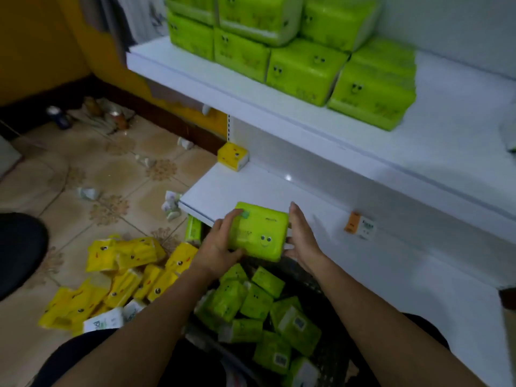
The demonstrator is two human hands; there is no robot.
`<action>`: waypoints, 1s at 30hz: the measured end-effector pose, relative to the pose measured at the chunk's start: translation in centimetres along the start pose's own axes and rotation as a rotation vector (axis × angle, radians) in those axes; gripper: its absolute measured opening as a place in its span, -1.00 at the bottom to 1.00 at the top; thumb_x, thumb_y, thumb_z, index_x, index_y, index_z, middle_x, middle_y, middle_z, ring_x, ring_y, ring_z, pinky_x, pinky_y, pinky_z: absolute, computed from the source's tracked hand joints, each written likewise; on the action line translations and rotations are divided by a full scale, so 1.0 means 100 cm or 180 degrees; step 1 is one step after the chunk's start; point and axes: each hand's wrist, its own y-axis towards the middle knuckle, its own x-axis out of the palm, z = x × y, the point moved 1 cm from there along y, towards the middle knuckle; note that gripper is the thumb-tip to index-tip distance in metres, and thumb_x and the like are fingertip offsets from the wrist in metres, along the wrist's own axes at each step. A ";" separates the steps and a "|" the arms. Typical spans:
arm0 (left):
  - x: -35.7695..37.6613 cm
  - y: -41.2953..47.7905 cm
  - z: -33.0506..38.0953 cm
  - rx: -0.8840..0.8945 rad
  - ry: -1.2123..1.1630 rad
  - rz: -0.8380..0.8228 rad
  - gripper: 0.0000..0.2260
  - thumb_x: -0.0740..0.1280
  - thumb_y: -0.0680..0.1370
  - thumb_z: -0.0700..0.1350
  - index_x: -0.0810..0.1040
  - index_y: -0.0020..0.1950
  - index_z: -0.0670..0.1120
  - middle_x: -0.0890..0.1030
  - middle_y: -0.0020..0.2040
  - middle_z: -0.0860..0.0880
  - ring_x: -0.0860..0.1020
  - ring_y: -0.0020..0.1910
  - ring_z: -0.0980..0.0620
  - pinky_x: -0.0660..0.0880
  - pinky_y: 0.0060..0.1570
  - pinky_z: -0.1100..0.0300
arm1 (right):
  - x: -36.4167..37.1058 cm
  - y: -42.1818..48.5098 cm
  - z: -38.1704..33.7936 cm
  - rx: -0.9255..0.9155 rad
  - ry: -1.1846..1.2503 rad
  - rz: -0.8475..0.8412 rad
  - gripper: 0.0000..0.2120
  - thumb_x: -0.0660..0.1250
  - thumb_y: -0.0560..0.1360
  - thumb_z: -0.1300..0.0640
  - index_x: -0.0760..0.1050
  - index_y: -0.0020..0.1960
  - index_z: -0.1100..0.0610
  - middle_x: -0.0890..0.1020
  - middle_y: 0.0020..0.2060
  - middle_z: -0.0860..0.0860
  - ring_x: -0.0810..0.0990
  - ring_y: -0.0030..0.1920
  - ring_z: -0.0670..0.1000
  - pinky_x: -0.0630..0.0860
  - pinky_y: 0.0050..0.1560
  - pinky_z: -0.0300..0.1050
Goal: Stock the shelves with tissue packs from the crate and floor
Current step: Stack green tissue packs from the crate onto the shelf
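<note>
Left of the lower shelf (pixel 251 188), yellow packs (pixel 120 275) lie scattered on the floor. At the shelf's front edge the left hand (pixel 219 244) curls its fingers round the left end of a green pack (pixel 259 233), whose long axis runs along that edge. The right hand (pixel 303 238) presses straight, close-set fingers against the right end. The board lies just beyond both hands, equally near, with the crate (pixel 326 356) below.

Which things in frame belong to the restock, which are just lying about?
Job: green pack, gripped by left hand, right hand flat against it; crate with more green packs; yellow packs on floor; lower shelf; upper shelf.
Lying about: cans by the wall; blurred white bits on tiles.
</note>
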 end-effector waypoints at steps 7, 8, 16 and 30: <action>-0.073 -0.016 0.058 0.0289 0.0275 0.0992 -0.64 0.31 0.54 -0.13 0.32 0.29 -0.15 0.52 0.05 -0.21 0.49 -0.01 -0.18 0.20 -0.24 0.20 | 0.036 -0.073 -0.058 -0.1744 -0.1177 -0.0612 -0.15 0.51 0.36 0.17 0.13 0.49 -0.09 0.32 0.28 -0.17 0.40 0.29 -0.07 0.47 0.13 -0.28; -0.082 -0.019 0.065 0.0366 0.0311 0.1073 -0.65 0.30 0.54 -0.13 0.33 0.29 -0.14 0.53 0.04 -0.20 0.49 -0.02 -0.18 0.23 -0.23 0.17 | 0.039 -0.079 -0.064 -0.1922 -0.1343 -0.0589 -0.13 0.52 0.34 0.20 0.12 0.49 -0.06 0.32 0.31 -0.14 0.38 0.29 -0.08 0.44 0.05 -0.36; -0.153 -0.013 0.117 0.0908 0.0748 0.1291 -0.52 0.46 0.37 -0.28 0.44 0.27 -0.18 0.49 0.15 -0.20 0.48 0.11 -0.18 0.47 -0.10 0.08 | 0.052 -0.109 -0.142 -0.2873 -0.2021 -0.0249 -0.14 0.52 0.33 0.07 0.12 0.49 -0.08 0.33 0.40 0.00 0.37 0.34 0.04 0.41 0.22 -0.10; -0.153 0.078 0.189 0.0963 0.0537 0.1320 -0.81 0.30 0.53 -0.14 0.52 0.14 -0.10 0.59 0.09 -0.07 0.58 0.02 -0.01 0.50 0.00 0.05 | -0.023 -0.087 -0.246 -0.3142 -0.1907 0.1250 -0.23 0.49 0.33 0.19 0.23 0.45 0.08 0.33 0.36 0.11 0.31 0.36 0.06 0.18 0.17 -0.35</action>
